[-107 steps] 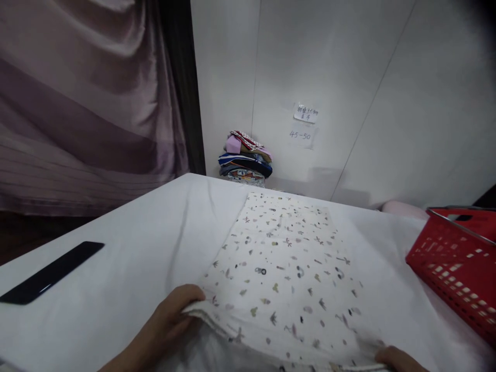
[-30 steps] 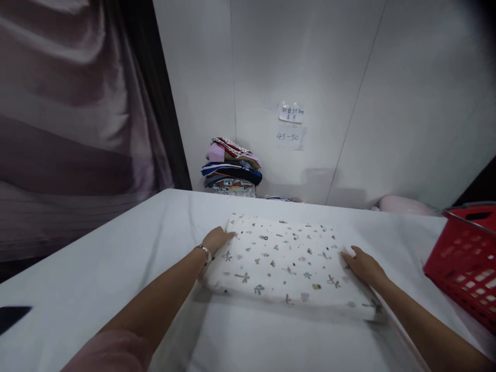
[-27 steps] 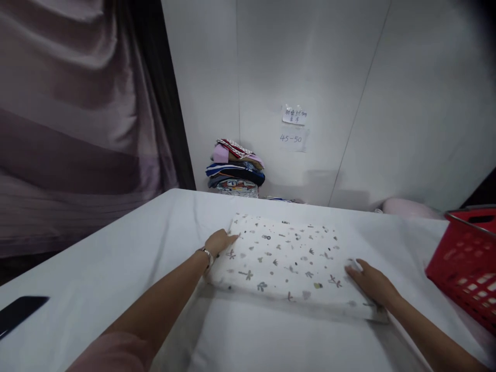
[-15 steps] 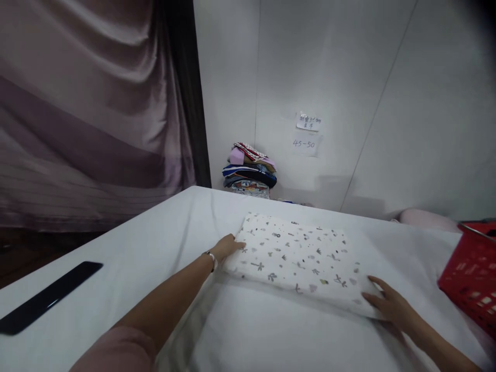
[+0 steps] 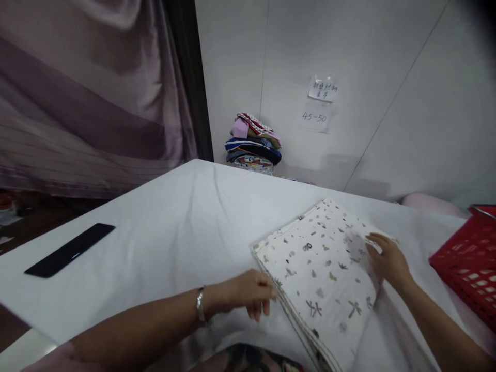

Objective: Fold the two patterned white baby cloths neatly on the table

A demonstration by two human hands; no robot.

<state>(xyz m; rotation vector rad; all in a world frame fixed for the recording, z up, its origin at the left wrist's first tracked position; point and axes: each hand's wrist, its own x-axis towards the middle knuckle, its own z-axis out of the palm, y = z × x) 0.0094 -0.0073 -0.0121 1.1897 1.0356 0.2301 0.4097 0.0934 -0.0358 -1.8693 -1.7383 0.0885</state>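
Note:
A folded white cloth (image 5: pixel 321 274) printed with small grey and brown motifs lies slanted on the white-covered table. Several layers show along its left edge. My left hand (image 5: pixel 253 294), with a silver band at the wrist, is beside that edge, its fingers loosely bent and apart; fingertips come close to the layers, and I cannot tell whether they touch. At the cloth's right side, my right hand (image 5: pixel 389 261) has thumb and fingers closed on the fabric, which is blurred and raised there.
On the left of the table (image 5: pixel 166 248) lies a flat black strip (image 5: pixel 72 250). A red plastic basket (image 5: pixel 465 263) stands at the right edge. Stacked folded fabrics (image 5: pixel 253 142) rise behind the table by the wall. A draped curtain (image 5: pixel 85 103) hangs at left.
The cloth has turned from lying crosswise to slanting towards me. My left hand has come off its left edge and moved nearer; my right hand has moved up its right side.

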